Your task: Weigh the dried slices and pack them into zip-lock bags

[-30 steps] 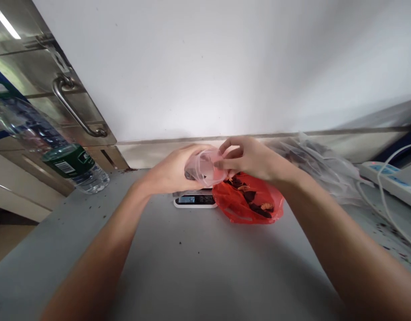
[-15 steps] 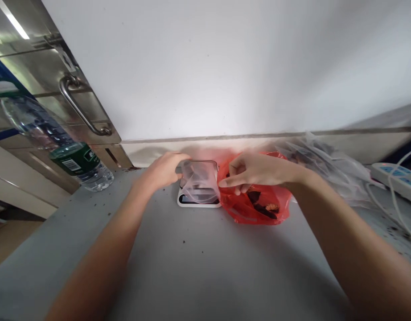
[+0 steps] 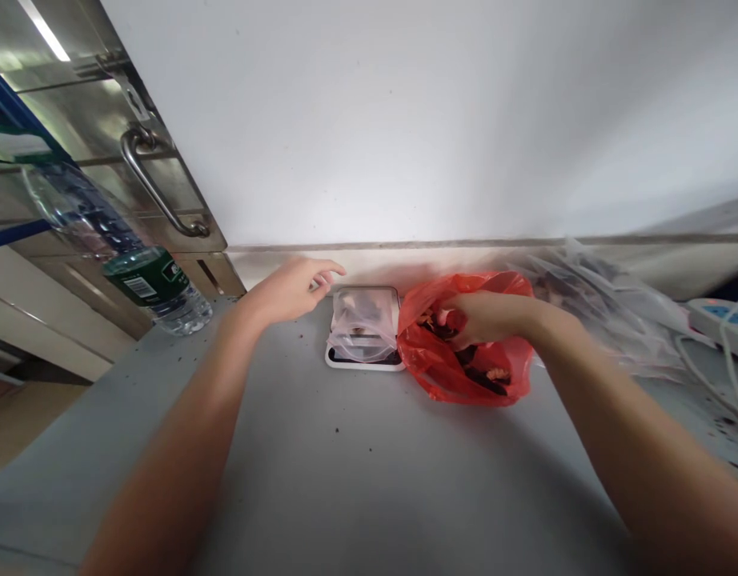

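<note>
A white-edged digital scale [image 3: 395, 320] lies on the grey table with a small clear plastic bag [image 3: 362, 326] on it. Dark bits show through that bag. Just left of the scale, my left hand [image 3: 297, 290] hovers, open, its fingers loosely curved and holding nothing. To the right, touching the scale's edge, an open red plastic bag [image 3: 441, 380] holds dark dried pieces [image 3: 486, 378] and some orange-brown ones. My right hand [image 3: 480, 316] reaches inside it among the pieces. Its fingertips are hidden there, so I cannot tell what they grip.
A large water bottle [image 3: 144, 280] with a green label stands at the table's left edge, near a metal door handle [image 3: 158, 192]. Clear plastic bags [image 3: 609, 312] lie against the wall at right, beside a power strip [image 3: 726, 324] and white cable. Dark crumbs dot the table [image 3: 345, 496].
My right hand has gone from above the bag's left rim, beside the scale, down into the red bag. My left hand has drawn slightly away from the clear bag. The view has shifted slightly.
</note>
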Motion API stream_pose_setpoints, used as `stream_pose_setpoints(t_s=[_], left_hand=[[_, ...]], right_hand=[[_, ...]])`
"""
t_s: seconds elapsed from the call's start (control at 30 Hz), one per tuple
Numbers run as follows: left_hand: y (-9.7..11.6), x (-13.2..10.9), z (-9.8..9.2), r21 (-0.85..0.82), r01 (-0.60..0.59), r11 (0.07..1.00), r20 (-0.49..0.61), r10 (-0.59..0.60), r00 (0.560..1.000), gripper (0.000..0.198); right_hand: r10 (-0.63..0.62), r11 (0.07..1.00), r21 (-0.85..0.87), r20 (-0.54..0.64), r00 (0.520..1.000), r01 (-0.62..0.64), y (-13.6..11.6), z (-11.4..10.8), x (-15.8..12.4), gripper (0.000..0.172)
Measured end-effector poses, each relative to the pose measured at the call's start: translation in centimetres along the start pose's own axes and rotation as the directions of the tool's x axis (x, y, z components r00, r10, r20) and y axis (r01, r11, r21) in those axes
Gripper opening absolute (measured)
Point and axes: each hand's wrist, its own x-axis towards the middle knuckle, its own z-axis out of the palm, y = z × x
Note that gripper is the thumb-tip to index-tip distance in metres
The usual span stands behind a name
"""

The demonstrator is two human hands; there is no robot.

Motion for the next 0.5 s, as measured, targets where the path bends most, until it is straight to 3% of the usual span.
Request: stream_pose_setpoints(t_s=[0.07,0.13,0.3,0.4,0.5], left_hand=[[0.3,-0.2,-0.3,-0.014,-0.005,1.000,-0.019,0.005,1.000,0.045],[0.6,-0.4,-0.6,-0.025,-0.018,1.000,-0.029,0.017,0.999,0.044],[1.3,-0.8,-1.0,-0.087,-0.043,0.995,-0.011,0.042,0.999,0.040],[1.5,-1.0,-1.2,-0.138,-0.072,0.988,0.033,0.077,0.996,0.037],[1.5,-1.1,-1.2,-0.138,-0.094,0.986,0.151,0.115,0.982,0.044]], right_hand=[[0.075,0.994,-0.076,0.027,0.997,-0.073,-0.4,0.2,0.0,0.035],[0.072,0.993,-0.093,0.030,0.997,-0.069,-0.6,0.2,0.1,0.035],[0.064,0.991,-0.113,-0.038,0.997,-0.068,0.0,-0.2,0.3,0.016],[0.039,0.992,-0.117,-0.063,0.997,-0.046,0.4,-0.6,0.3,0.010],[0.000,0.990,-0.142,-0.101,0.995,-0.014,0.7,-0.9,0.2,0.010]])
